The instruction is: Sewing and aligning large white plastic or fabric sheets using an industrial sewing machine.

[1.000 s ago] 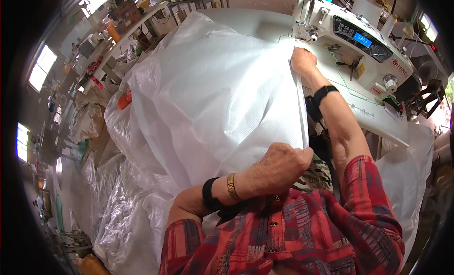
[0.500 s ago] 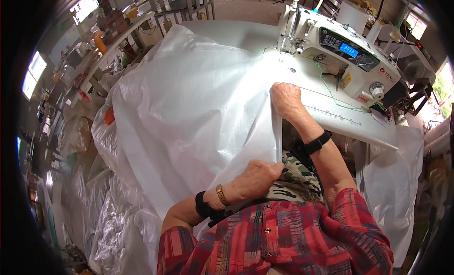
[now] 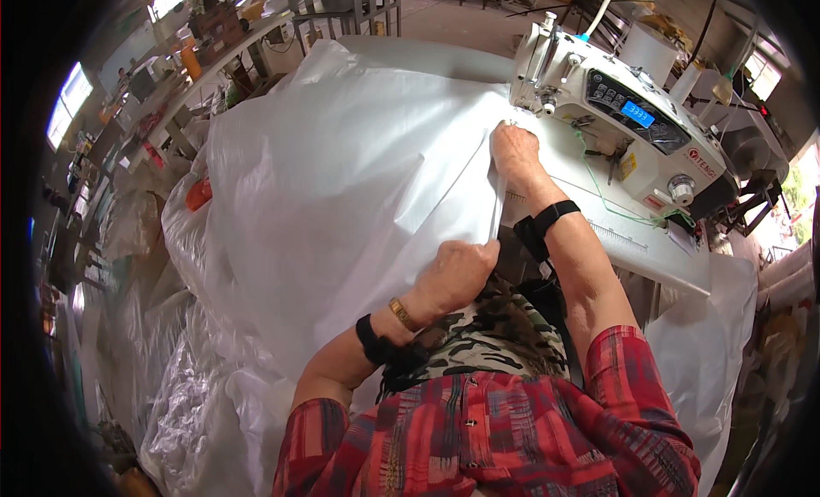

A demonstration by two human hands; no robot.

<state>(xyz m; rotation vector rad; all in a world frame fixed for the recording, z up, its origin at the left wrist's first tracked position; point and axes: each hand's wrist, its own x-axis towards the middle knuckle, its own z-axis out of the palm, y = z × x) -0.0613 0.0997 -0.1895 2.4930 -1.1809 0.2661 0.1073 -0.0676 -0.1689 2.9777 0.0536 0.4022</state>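
A large white plastic sheet, perhaps woven, spreads over the table and down toward my lap. My right hand is closed on its right edge, just in front of the needle area of a white sewing machine. Nearer my body, my left hand pinches the same edge lower down. Between the two hands the edge runs fairly straight, with a fold beside it. The sheet's far right corner lies by the presser foot, which my right hand and the glare partly hide.
Green thread trails over the machine bed, which has a ruler scale. Crumpled clear plastic heaps at the left. More white sheeting hangs at the right. A metal chair stands beyond the table.
Both hands have moved away from my body, carrying the sheet's edge toward the needle. The sheet now covers the bed in front of the presser foot. The view has shifted slightly.
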